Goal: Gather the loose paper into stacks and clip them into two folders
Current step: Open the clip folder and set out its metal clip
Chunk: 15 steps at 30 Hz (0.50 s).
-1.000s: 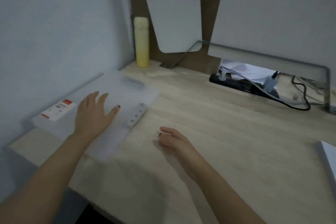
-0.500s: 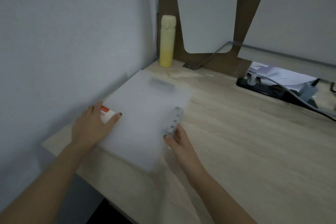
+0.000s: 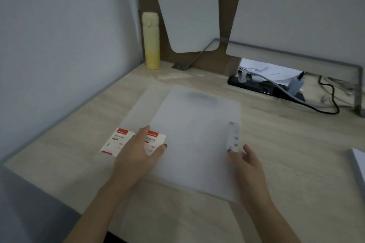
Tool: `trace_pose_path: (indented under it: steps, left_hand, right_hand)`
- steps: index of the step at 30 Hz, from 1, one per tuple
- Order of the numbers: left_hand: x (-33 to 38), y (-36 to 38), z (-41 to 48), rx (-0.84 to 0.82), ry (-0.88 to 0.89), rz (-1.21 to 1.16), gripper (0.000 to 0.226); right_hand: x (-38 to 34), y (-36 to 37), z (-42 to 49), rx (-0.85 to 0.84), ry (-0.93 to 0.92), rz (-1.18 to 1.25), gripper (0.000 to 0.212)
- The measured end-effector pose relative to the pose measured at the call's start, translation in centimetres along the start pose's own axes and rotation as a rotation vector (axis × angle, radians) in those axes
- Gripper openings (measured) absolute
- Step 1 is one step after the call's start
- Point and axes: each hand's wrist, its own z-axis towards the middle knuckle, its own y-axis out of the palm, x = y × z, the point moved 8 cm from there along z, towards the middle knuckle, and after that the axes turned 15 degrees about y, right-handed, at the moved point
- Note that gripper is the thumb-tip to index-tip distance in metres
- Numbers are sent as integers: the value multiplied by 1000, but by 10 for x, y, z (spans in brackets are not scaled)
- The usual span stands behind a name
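On desk (image 3: 286, 163): folder (image 3: 193, 134) under spread left fingers (image 3: 158, 151); right fingers (image 3: 234, 157), relaxed apart, touch its edge.

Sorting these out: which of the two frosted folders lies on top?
The right folder, with the riveted strip by the right hand; the left folder only peeks out from under it.
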Motion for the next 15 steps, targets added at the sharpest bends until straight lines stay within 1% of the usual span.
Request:
trace_pose_path:
  steps: [1, 2, 4, 6, 8, 9, 11, 14, 15]
  left_hand:
    - [8, 8, -1, -27, 33, -19, 72]
    - [16, 15, -2, -58, 57, -37, 72]
    - [33, 33, -4, -137, 104, -46, 75]
    - [51, 50, -4, -162, 197, -30, 89]
    - [67, 69, -4, -186, 274, -23, 97]
    - [74, 79, -4, -208, 303, -11, 101]
    - [86, 97, -7, -267, 350, 35, 116]
    - [104, 120, -13, -323, 388, 102, 112]
    - [110, 126, -16, -332, 394, 106, 114]
  right_hand:
    - [2, -12, 1, -18, 17, 4, 45]
    - [4, -26, 1, -24, 30, 20, 43]
    - [5, -57, -3, 10, 42, 51, 48]
    - [1, -86, -12, 37, 44, 61, 52]
    - [1, -121, -16, 70, 53, 64, 50]
    - [1, -137, -20, 90, 62, 49, 49]
    - [4, -165, -24, 139, 86, 21, 51]
    - [9, -193, -33, 160, 122, -15, 54]
    - [10, -197, -37, 176, 132, -30, 53]
